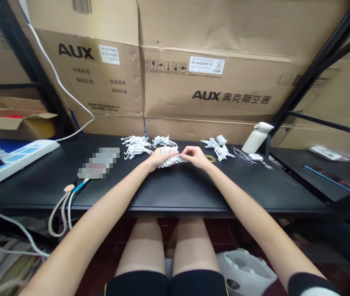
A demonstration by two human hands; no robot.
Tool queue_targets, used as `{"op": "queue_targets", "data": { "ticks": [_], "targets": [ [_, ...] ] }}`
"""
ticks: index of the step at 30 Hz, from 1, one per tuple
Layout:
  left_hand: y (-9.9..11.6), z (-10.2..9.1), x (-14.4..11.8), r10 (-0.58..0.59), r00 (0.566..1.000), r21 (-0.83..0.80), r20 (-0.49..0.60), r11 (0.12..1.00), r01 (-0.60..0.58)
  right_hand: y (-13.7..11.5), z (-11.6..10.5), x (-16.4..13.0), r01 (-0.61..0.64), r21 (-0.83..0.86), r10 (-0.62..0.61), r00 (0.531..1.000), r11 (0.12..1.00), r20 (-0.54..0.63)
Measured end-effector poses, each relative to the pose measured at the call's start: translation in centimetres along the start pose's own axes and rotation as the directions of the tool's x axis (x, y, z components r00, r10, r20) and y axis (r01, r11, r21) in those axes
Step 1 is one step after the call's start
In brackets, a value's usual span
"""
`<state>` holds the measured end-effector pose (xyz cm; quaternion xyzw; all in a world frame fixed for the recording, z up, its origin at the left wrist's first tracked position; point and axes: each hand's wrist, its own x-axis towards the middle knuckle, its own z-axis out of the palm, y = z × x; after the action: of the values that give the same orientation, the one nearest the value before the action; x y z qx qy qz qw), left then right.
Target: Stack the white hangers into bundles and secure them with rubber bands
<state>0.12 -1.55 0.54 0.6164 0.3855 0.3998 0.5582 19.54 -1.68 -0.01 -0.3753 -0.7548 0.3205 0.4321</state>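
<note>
Several white hooks (170,160) between fingers (190,149)

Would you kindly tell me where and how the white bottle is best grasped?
Probably around the white bottle at its body, below the cap, coming from the left: the black post stands close on its right, and a small white item lies before its base.

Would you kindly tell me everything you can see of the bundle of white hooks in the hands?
The bundle of white hooks looks like many thin, smooth rods, possibly coated wire, packed closely with curved ends side by side. It lies crosswise in the left hand, which grips it; the right hand pinches at its right end. Whether it touches the black table is unclear.
</note>
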Motion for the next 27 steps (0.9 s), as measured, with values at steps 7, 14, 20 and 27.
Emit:
{"op": "queue_targets", "data": {
  "ticks": [7, 14, 20, 27],
  "targets": [
    [-0.1, 0.1, 0.1, 0.065, 0.998, -0.015, 0.013, 0.998, -0.065, -0.9, 0.5, -0.2, -0.135, 0.180, 0.122, 0.989, 0.974, 0.080],
    [0.0, -0.2, 0.2, 0.134, 0.991, 0.078, -0.020, 0.988, -0.132, -1.3, 0.4, -0.4, -0.269, 0.118, 0.227, 0.931, 0.956, 0.285],
    [0.0, -0.2, 0.0, 0.131, 0.990, 0.119, 0.045, 0.984, -0.136, -1.0, 0.8, -0.6, -0.307, 0.131, 0.240, 0.896, 0.943, 0.374],
    [0.4, -0.7, -0.3, 0.060, 0.991, 0.132, 0.120, 0.988, -0.076, -1.5, 0.6, -0.8, -0.360, 0.149, 0.268, 0.863, 0.921, 0.427]
  ]
}}
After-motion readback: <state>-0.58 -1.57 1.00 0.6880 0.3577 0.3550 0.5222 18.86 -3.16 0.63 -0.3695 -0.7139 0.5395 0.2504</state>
